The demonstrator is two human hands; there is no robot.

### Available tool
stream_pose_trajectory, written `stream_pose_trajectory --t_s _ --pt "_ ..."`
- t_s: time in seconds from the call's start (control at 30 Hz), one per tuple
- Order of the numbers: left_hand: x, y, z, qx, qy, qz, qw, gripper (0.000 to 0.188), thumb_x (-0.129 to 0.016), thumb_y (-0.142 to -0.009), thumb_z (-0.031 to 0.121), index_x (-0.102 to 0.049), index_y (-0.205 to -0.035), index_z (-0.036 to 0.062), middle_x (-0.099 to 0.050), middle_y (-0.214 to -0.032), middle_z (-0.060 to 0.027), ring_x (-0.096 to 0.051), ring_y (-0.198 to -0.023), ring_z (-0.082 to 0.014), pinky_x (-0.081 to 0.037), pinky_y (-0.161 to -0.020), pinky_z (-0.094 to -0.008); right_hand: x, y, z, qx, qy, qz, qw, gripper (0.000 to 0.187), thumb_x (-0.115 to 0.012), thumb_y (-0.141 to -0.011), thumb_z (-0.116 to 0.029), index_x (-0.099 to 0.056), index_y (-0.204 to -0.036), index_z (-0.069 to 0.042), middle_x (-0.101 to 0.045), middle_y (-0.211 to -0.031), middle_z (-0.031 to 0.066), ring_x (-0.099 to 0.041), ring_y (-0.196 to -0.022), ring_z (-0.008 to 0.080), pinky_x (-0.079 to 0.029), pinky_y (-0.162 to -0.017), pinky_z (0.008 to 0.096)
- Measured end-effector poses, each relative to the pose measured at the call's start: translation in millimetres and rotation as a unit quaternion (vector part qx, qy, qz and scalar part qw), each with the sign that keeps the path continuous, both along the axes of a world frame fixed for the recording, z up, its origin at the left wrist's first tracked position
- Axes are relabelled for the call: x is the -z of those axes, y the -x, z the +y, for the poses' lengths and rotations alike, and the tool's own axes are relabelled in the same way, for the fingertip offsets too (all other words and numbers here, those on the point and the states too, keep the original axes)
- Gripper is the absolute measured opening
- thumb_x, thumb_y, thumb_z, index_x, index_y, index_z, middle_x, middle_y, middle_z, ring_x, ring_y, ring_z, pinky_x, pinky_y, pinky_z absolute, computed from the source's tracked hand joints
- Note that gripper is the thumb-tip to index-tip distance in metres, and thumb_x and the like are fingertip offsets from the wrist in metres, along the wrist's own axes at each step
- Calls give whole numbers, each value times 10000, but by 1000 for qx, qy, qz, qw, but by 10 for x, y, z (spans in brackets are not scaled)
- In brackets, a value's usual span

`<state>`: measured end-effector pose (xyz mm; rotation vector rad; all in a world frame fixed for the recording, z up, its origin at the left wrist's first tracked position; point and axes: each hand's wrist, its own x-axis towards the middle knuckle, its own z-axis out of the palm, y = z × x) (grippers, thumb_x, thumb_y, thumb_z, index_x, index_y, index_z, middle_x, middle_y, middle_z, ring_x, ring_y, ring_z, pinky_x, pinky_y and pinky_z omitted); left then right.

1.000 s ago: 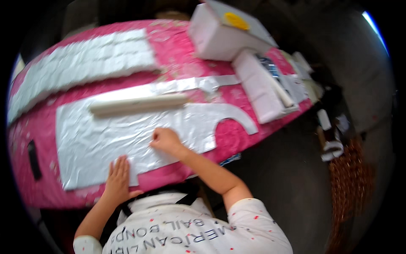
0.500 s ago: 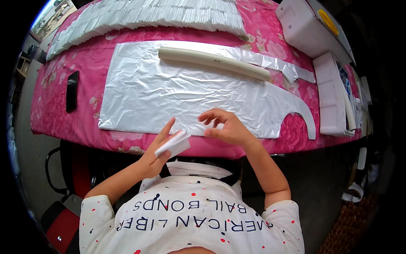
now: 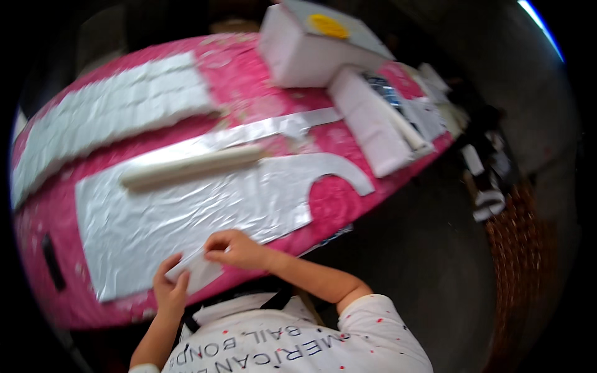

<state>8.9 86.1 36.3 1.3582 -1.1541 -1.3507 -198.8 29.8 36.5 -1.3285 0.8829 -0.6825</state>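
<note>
A small, flat white folded packet is held in front of me, just past the table's near edge. My left hand grips its left side between thumb and fingers. At the packet's upper right corner, my right hand is closed in a pinch. Beyond both hands a shiny white plastic sheet lies flat, with a curved cutout and strap-like strips at its right end. Across it rests a pale, long tube. The picture is somewhat blurred.
Rows of white folded packets cover the far left of the pink floral tablecloth. White foam boxes stand at the far right, one topped by a yellow round thing. A black phone-like object lies at the left.
The view has swung to the right. My right hand, apart and open before, has come to the packet and pinches its corner; the left hand keeps its hold.
</note>
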Motion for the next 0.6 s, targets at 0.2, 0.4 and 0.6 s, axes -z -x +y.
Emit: stream_pose_trajectory --t_s 0.2,0.4,0.6 --pt "135 65 -43 11 23 37 999 167 -614 -766 -14 -595 -931 -34 -603 -872 -59 -548 -766 -103 -432 -712 -221 -54 24 129 66 101 -14 993 141 -658 -801 -127 -627 -884 -17 -565 -704 10 -497 -636 62 -440 -581 222" --pt "172 36 -39 30 33 64 997 127 -615 -784 -3 -605 -904 -41 -604 -845 -55 -553 -767 -105 -437 -707 -233 -90 2 119 16 34 -4 999 118 -649 -809 -118 -637 -848 -7 -589 -725 0 -510 -642 47 -433 -579 214" --pt "259 -136 -108 41 17 20 999 80 -623 -799 10 -628 -856 -47 -600 -770 -35 -542 -678 -79 -422 -619 -198 4 -29 123 7 36 -4 999 116 -649 -805 -109 -637 -853 -4 -610 -731 11 -539 -650 58 -444 -582 221"
